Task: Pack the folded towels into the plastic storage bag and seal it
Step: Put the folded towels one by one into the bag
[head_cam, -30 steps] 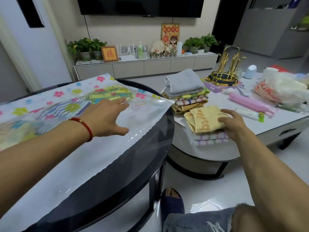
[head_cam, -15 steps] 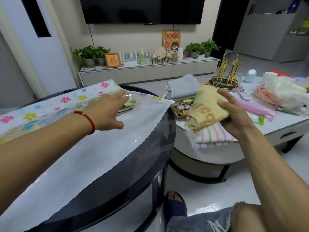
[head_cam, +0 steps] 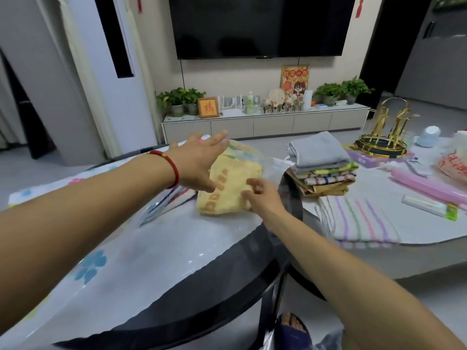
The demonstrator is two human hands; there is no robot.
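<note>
A clear plastic storage bag (head_cam: 131,251) printed with flowers lies across the dark round table. My left hand (head_cam: 199,160) holds up the upper flap at the bag's mouth. My right hand (head_cam: 262,195) grips a folded yellow towel (head_cam: 227,190) with orange lettering, which lies partly inside the mouth. A striped towel (head_cam: 358,218) rests flat on the white table to the right. Behind it stands a stack of folded towels (head_cam: 323,162) with a grey one on top.
The white table also carries a gold rack (head_cam: 386,140), a pink case (head_cam: 427,183), a small tube (head_cam: 429,205) and a plastic bag (head_cam: 452,162). A TV cabinet (head_cam: 265,122) with plants stands against the far wall. My foot (head_cam: 293,329) is on the floor below.
My right hand lifted the yellow towel off the striped towel and carried it left into the bag's mouth. My left hand raised the bag's flap.
</note>
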